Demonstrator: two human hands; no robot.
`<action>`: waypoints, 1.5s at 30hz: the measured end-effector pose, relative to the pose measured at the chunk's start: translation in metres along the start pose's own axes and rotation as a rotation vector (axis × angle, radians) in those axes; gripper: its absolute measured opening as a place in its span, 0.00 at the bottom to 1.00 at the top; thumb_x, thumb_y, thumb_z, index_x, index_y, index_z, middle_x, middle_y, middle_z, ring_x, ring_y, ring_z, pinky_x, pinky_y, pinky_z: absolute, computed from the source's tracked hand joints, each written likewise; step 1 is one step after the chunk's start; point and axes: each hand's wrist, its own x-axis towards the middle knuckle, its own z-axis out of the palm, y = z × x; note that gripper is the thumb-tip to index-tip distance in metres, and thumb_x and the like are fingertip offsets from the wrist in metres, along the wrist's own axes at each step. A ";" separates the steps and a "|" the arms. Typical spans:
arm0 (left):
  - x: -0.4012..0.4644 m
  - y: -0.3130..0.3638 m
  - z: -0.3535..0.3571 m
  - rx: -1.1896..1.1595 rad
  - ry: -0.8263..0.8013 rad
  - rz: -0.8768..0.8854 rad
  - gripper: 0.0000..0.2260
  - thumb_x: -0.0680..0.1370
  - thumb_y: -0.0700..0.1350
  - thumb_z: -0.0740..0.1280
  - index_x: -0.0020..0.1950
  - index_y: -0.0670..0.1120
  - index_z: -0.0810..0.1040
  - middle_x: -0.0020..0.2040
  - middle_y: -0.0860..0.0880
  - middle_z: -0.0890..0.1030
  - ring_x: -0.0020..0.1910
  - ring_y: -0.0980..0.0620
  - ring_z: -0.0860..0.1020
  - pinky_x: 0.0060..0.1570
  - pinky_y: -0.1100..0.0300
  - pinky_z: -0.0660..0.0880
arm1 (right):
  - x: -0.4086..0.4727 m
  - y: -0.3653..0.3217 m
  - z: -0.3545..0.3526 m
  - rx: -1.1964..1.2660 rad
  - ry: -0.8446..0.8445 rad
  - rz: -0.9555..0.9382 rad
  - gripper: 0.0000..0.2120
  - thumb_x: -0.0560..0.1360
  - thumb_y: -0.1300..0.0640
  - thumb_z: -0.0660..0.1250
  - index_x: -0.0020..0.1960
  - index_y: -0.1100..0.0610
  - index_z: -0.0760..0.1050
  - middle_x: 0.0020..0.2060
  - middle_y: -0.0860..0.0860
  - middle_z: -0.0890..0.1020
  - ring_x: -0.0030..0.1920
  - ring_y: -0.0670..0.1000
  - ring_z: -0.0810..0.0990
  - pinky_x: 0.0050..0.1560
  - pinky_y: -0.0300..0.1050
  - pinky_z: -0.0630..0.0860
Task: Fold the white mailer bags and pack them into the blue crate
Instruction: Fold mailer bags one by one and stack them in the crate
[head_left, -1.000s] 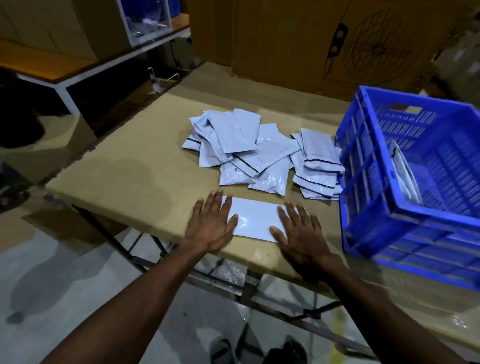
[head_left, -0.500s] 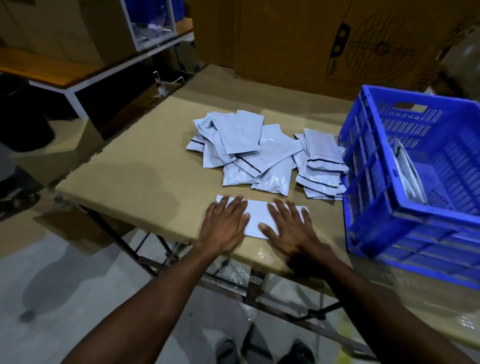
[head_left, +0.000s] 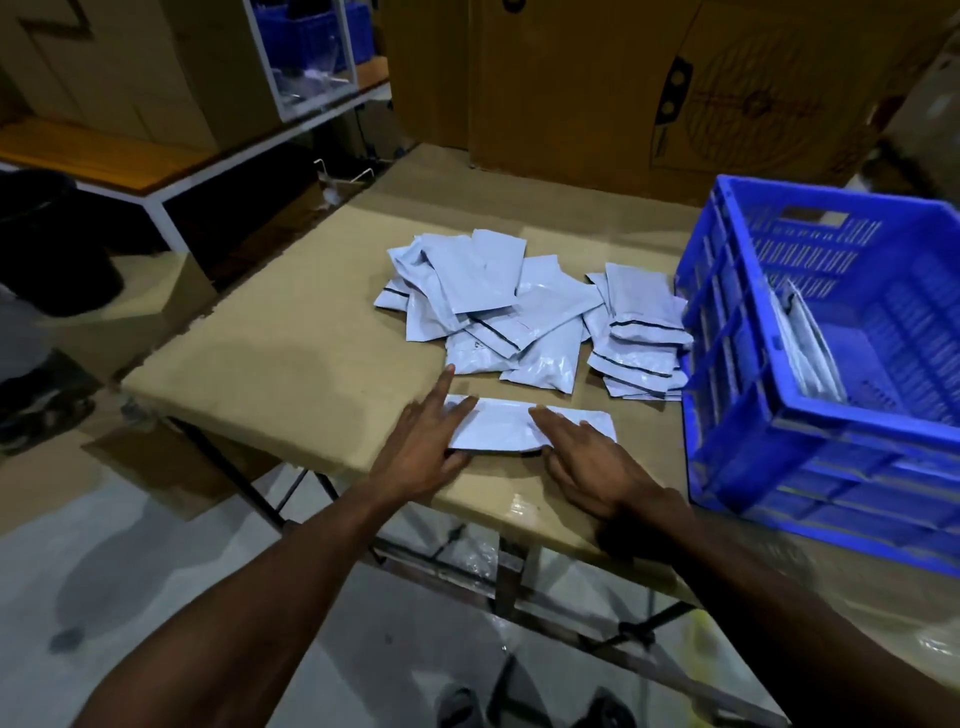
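One white mailer bag (head_left: 506, 426) lies flat near the table's front edge. My left hand (head_left: 423, 444) rests on its left end with straight fingers. My right hand (head_left: 589, 460) lies on its right part, fingers straight, thumb at the near edge. Behind it sits a loose pile of several white mailer bags (head_left: 493, 306), with a neater stack (head_left: 641, 332) to the right. The blue crate (head_left: 748, 364) stands at the table's right side; a few folded white bags (head_left: 808, 348) lean against its inner left wall.
The tan table (head_left: 291, 358) has open surface on its left half. Large cardboard boxes (head_left: 597, 88) stand behind the table. A white-framed bench (head_left: 156, 176) is at the left. The table's metal legs and grey floor show below the front edge.
The bag looks narrower than one second ago, its near part brought up. Both hands have slid toward each other and slightly forward on it. The camera has shifted closer.
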 end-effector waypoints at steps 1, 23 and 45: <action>0.000 -0.004 0.002 -0.043 0.072 0.000 0.28 0.76 0.53 0.62 0.75 0.47 0.71 0.82 0.39 0.51 0.74 0.36 0.67 0.66 0.40 0.71 | -0.002 0.000 0.000 0.009 0.036 -0.072 0.31 0.79 0.56 0.55 0.81 0.54 0.51 0.80 0.52 0.54 0.78 0.57 0.57 0.76 0.58 0.59; -0.004 0.021 0.000 -0.014 0.154 -0.364 0.36 0.81 0.64 0.51 0.80 0.58 0.33 0.81 0.50 0.33 0.81 0.47 0.50 0.73 0.28 0.50 | 0.017 -0.021 -0.068 0.392 0.079 -0.179 0.25 0.70 0.70 0.62 0.64 0.59 0.79 0.68 0.45 0.76 0.62 0.42 0.80 0.57 0.43 0.80; 0.013 0.061 0.022 0.046 0.000 -0.011 0.23 0.85 0.49 0.48 0.75 0.41 0.71 0.71 0.44 0.76 0.70 0.46 0.74 0.73 0.47 0.61 | 0.022 -0.028 0.040 0.034 0.068 0.073 0.28 0.81 0.44 0.44 0.78 0.53 0.57 0.75 0.50 0.66 0.74 0.51 0.65 0.73 0.60 0.60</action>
